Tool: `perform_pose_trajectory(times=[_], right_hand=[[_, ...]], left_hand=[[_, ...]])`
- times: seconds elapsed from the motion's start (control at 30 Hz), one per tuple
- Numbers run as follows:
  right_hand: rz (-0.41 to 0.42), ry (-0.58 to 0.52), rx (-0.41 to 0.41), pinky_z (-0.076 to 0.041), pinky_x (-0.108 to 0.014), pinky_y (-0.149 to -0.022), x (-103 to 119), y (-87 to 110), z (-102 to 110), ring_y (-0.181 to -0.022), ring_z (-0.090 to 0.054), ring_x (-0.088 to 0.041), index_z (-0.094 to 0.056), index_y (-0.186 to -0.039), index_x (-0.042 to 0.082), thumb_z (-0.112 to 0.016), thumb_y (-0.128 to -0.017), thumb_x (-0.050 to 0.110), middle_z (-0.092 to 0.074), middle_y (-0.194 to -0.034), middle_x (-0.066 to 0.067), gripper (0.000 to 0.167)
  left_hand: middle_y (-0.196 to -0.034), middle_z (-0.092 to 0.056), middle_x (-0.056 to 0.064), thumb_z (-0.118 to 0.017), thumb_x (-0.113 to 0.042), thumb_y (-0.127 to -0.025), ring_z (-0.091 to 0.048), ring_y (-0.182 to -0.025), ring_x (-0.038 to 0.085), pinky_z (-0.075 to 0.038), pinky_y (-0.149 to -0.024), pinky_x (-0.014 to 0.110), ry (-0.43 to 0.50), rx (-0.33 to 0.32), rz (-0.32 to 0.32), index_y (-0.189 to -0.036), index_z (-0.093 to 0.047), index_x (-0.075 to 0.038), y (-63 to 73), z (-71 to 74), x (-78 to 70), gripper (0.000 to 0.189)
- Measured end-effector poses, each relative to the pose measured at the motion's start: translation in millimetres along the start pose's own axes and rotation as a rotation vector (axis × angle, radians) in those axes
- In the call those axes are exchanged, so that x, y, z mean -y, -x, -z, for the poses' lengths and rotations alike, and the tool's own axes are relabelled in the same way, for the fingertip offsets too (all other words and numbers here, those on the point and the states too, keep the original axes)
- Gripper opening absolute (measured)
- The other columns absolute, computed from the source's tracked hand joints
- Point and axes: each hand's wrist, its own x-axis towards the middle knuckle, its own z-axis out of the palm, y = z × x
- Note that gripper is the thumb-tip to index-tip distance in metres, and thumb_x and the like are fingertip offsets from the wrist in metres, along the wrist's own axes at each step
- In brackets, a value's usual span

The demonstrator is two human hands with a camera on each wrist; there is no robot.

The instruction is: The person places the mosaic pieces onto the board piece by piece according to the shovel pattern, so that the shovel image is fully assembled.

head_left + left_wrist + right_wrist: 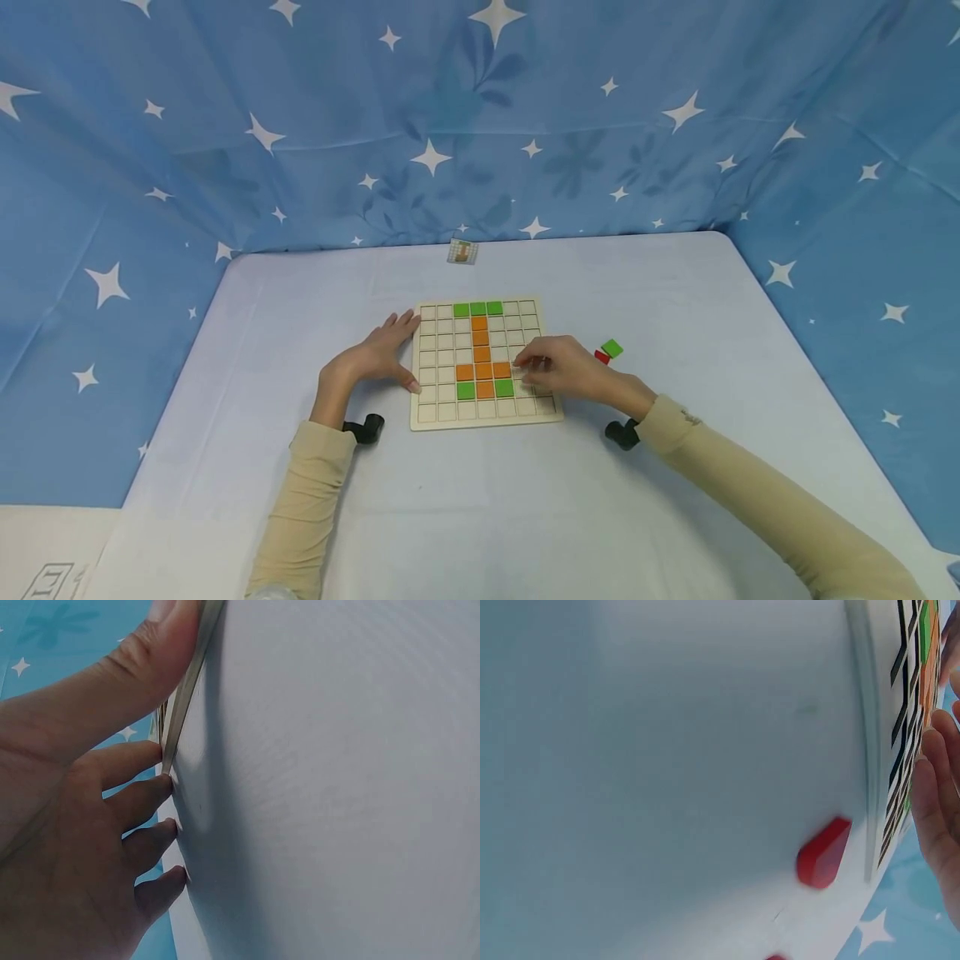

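Observation:
A pale wooden grid board lies on the table, bearing a figure of orange tiles and green tiles. My left hand rests at the board's left side with fingers spread; its thumb touches the board's edge in the left wrist view. Over the board's right half hovers my right hand, its fingers gently bent beside the rightmost orange tile. A gap shows between that thumb and forefinger, and I see no tile in it. The right wrist view catches only part of its fingers.
Right of the board lie a loose green tile and a red tile, near my right forearm. A small pattern card lies at the table's back edge. Blue star-printed cloth hangs behind the white-covered table.

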Motion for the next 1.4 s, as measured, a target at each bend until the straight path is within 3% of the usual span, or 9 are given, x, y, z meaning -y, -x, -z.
perform_pose_trajectory(times=[0.4,0.6,0.73,1.0,1.17,1.4], right_hand=[[-0.027,0.044,-0.105,-0.057,-0.033,-0.073,-19.1,23.4,17.3,-0.087,-0.065,-0.019,-0.077,-0.107,0.004,-0.076,-0.087,0.0,-0.074,-0.103,-0.005,0.021],[-0.079,0.09,-0.122,-0.056,-0.034,-0.075,-29.5,35.1,26.0,-0.092,-0.064,-0.024,-0.077,-0.108,0.006,-0.072,-0.088,-0.002,-0.073,-0.11,-0.004,0.022],[-0.112,0.115,-0.144,-0.054,-0.032,-0.072,-39.2,45.5,32.6,-0.087,-0.062,-0.022,-0.077,-0.108,0.005,-0.072,-0.087,-0.004,-0.073,-0.106,-0.006,0.023],[-0.162,0.138,-0.205,-0.058,-0.04,-0.08,-55.4,62.5,44.1,-0.089,-0.065,-0.022,-0.077,-0.108,0.002,-0.075,-0.087,-0.005,-0.074,-0.104,-0.008,0.022],[-0.203,0.152,-0.203,-0.059,-0.048,-0.084,-62.9,66.6,48.9,-0.093,-0.066,-0.028,-0.076,-0.11,0.001,-0.073,-0.088,-0.006,-0.073,-0.107,-0.012,0.023],[-0.241,0.168,-0.194,-0.061,-0.05,-0.089,-70.9,68.9,54.0,-0.097,-0.064,-0.03,-0.075,-0.113,0.0,-0.075,-0.088,-0.004,-0.071,-0.114,-0.016,0.026]], left_hand=[[-0.174,0.002,0.013,-0.092,-0.028,-0.076,0.009,-0.16,0.036,-0.001,-0.13,0.057,-0.019,-0.004,-0.011,-0.166,-0.01,-0.006,-0.2,-1.5,-0.8,0.124],[-0.174,0.002,0.014,-0.093,-0.03,-0.075,0.009,-0.16,0.036,0.0,-0.13,0.058,-0.009,-0.004,0.007,-0.166,-0.011,-0.006,0.4,-1.3,-2.0,0.125],[-0.174,0.002,0.014,-0.093,-0.031,-0.075,0.009,-0.16,0.037,-0.001,-0.13,0.058,-0.012,-0.002,0.001,-0.166,-0.011,-0.006,1.5,-0.9,-4.4,0.125],[-0.173,0.0,0.017,-0.093,-0.028,-0.075,0.007,-0.16,0.039,-0.002,-0.129,0.06,-0.001,-0.004,-0.008,-0.165,-0.012,-0.003,1.9,0.2,-5.2,0.124],[-0.174,0.0,0.017,-0.093,-0.027,-0.075,0.007,-0.16,0.039,-0.002,-0.129,0.06,0.003,-0.004,0.0,-0.165,-0.013,-0.003,2.6,-0.3,-5.5,0.123],[-0.174,0.0,0.017,-0.093,-0.027,-0.075,0.007,-0.16,0.039,-0.002,-0.129,0.06,-0.001,-0.007,-0.002,-0.165,-0.013,-0.003,2.3,-0.9,-4.7,0.124]])
